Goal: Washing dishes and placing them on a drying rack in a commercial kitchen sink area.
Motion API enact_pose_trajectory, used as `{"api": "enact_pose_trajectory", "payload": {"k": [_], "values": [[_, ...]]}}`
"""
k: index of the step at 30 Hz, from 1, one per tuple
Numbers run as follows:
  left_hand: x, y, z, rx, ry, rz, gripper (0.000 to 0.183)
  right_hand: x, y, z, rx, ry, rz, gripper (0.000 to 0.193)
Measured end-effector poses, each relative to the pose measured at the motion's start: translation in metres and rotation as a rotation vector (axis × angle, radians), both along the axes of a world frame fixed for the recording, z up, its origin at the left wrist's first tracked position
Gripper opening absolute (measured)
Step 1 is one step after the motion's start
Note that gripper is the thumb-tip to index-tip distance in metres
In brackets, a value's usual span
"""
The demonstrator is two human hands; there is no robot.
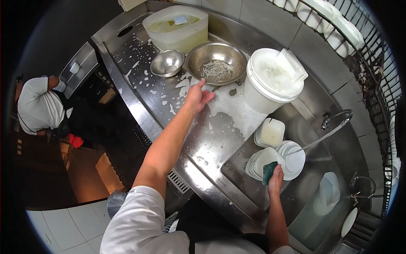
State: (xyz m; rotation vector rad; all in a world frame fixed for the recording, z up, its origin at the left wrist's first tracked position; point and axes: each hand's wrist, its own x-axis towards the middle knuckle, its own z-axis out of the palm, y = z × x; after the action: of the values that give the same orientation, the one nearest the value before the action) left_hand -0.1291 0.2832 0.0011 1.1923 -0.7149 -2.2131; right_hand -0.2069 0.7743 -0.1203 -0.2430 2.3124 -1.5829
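My left hand point(198, 97) is stretched out over the steel counter with its fingers apart, holding nothing. Its fingertips are at the near rim of a wide metal bowl point(231, 57) with pale bits in its bottom; whether they touch it I cannot tell. A smaller metal bowl point(168, 63) sits just left of it. Down in the sink, my right hand point(276, 178) grips a dark green scouring pad point(269, 171). That pad is over a stack of white dishes point(253, 166). Beside them are round white plates point(294, 158) and squarish white dishes point(272, 132).
A white bucket point(264, 95) of cloudy water with a white container in it stands by the sink. Behind is a translucent tub point(175, 40) of yellowish liquid. A faucet point(338, 120) reaches over the sink; a wire rack point(363, 55) hangs above. Another person point(40, 103) stands far left.
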Motion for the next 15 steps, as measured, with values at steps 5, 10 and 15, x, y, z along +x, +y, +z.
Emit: {"api": "enact_pose_trajectory", "payload": {"k": [5, 10, 15], "values": [[-0.056, -0.027, -0.009, -0.276, 0.097, 0.154, 0.063, 0.017, -0.017, 0.014, 0.099, 0.048, 0.012, 0.055], [-0.064, -0.018, 0.007, -0.42, 0.122, 0.239, 0.056, 0.027, -0.022, 0.026, -0.089, 0.053, -0.141, 0.051], [-0.018, 0.151, -0.028, -0.901, 0.182, -0.233, 0.029, 0.004, 0.007, 0.031, 0.174, 0.052, -0.468, 0.052]]}}
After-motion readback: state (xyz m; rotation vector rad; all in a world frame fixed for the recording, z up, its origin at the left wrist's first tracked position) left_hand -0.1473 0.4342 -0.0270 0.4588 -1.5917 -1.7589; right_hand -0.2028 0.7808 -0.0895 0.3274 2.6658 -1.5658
